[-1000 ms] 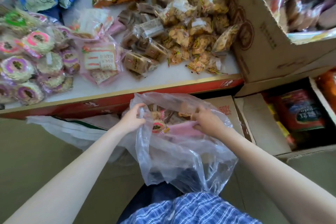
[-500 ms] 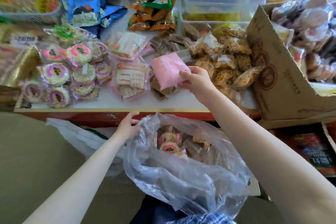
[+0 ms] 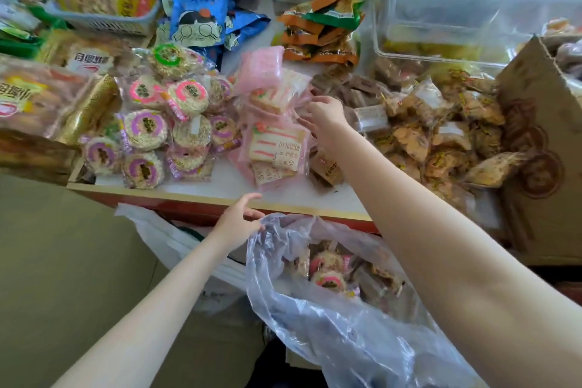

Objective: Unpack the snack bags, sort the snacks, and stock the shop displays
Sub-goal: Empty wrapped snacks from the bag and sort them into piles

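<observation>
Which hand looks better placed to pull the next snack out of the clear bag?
Probably the right hand: it hangs open over the pink packets, while the left hand grips the clear bag by its rim.

A plain olive-tan floor [image 3: 63, 261] fills the lower left. The desk [image 3: 195, 203] has a white top with a gold strip over a red front edge. A crumpled white plastic sack [image 3: 163, 238] lies on the floor just below that edge. At the right, 1 brown cardboard box [image 3: 541, 142] with printed round emblems stands open, and clear plastic tubs [image 3: 472, 9] are stacked behind it.
</observation>
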